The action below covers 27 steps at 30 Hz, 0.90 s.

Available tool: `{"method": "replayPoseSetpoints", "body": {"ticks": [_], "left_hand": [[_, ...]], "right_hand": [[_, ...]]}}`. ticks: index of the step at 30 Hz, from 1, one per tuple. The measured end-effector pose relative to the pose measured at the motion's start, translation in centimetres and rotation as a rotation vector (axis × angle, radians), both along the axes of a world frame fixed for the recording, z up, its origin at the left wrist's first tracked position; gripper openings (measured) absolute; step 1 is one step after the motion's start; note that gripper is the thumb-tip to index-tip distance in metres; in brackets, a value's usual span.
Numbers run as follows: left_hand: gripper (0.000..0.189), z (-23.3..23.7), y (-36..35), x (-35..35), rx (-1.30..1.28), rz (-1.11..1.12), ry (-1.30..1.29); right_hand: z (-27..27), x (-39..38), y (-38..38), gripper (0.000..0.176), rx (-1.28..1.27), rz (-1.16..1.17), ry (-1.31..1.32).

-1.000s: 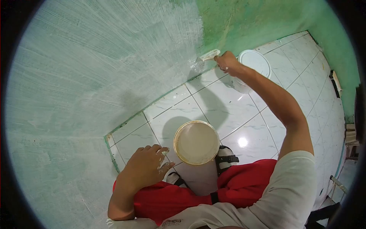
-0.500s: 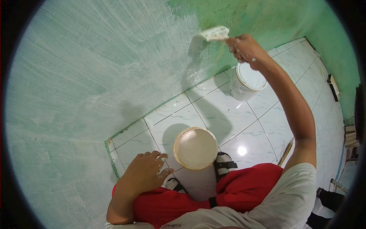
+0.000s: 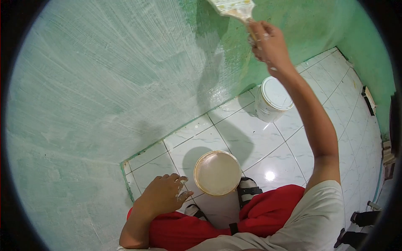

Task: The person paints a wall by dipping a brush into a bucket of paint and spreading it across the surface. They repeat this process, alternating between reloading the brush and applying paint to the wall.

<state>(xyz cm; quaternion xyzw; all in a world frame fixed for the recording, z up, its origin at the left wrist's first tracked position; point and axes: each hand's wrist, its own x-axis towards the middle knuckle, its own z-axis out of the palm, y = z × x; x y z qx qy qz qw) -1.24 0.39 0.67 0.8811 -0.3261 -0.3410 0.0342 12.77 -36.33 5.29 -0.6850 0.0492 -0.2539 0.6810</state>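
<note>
My right hand (image 3: 270, 46) is wrapped round the handle of a wide paintbrush (image 3: 236, 9), raised at the green wall (image 3: 284, 25). White paint coats the brush head, which reaches the top edge of the view. Flecks of paint mark my right fingers. Over my left knee hovers my left hand (image 3: 165, 193), empty, with thumb and fingers apart and white smears on their tips. Just right of it, an uncovered bucket of whitish paint (image 3: 217, 172) stands on the floor between my feet. Left of the brush, the wall (image 3: 104, 71) carries streaky white strokes.
A white lidded bucket (image 3: 274, 98) stands by the wall below my right arm. White tiles (image 3: 268, 146) cover the floor. At the far right lie a dark-edged object (image 3: 368, 100) near the wall and black legs of some stand (image 3: 364, 218).
My right hand has swung the paintbrush upward along the wall, its head now pointing up and left. My left hand stays near my knee. The view has shifted slightly.
</note>
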Motion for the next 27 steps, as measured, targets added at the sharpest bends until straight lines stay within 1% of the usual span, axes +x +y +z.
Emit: {"method": "replayPoseSetpoints", "body": {"ticks": [1,2,4,5,7,11,13,14,16,17,19,20,22,23,25,27], "left_hand": [[0.05,-0.1,0.1,0.0,-0.005,0.002,-0.012],[0.05,-0.2,0.2,0.0,-0.01,0.004,-0.023],[0.049,-0.1,0.4,0.0,-0.01,-0.002,-0.026],[0.049,-0.1,0.6,0.0,-0.015,-0.004,-0.033],[0.049,-0.2,0.7,0.1,-0.009,0.012,-0.025],[0.049,-0.6,1.0,0.6,-0.001,-0.003,-0.018],[0.049,-0.5,0.7,0.8,0.003,-0.008,-0.007],[0.049,-0.5,0.5,0.8,0.01,-0.009,0.0],[0.049,-0.6,0.4,0.8,-0.002,-0.008,-0.003],[0.049,-0.6,0.4,0.7,-0.01,-0.002,-0.009],[0.049,-0.7,0.5,0.5,-0.018,-0.009,-0.012],[0.049,-0.7,0.7,0.4,-0.023,-0.015,-0.018],[0.05,-0.4,0.6,0.3,-0.015,-0.001,-0.015],[0.05,-0.2,0.6,0.2,-0.007,0.008,-0.013],[0.05,0.0,0.7,-0.1,-0.023,0.006,-0.023],[0.05,0.2,0.7,-0.3,-0.039,0.005,-0.033]], "right_hand": [[-1.6,1.4,-0.1,0.033,0.055,0.037,-0.046],[-3.5,2.6,-0.4,0.033,0.057,0.033,-0.042],[-7.8,4.7,-0.6,0.032,0.104,0.118,-0.099],[-9.7,5.2,-0.5,0.032,0.102,0.118,-0.094],[-13.6,5.4,-0.3,0.032,0.191,0.131,-0.038],[-20.5,4.8,-0.1,0.03,0.263,0.191,0.065],[-22.8,4.1,-0.1,0.03,0.288,0.207,0.17],[-23.9,3.9,-0.1,0.03,0.286,0.203,0.174],[-26.0,3.4,-0.5,0.031,0.214,0.17,0.3],[-26.9,3.0,-0.6,0.031,0.212,0.17,0.304],[-28.6,2.0,-1.1,0.032,0.201,0.199,0.416],[-29.5,1.4,-1.2,0.032,0.2,0.202,0.418],[-31.3,0.1,-1.5,0.033,0.077,0.145,0.553],[-32.2,-0.7,-1.7,0.033,0.076,0.149,0.553],[-33.4,-2.1,-2.1,0.036,0.048,0.161,0.684],[-34.1,-3.1,-2.2,0.036,0.033,0.167,0.726]]}}
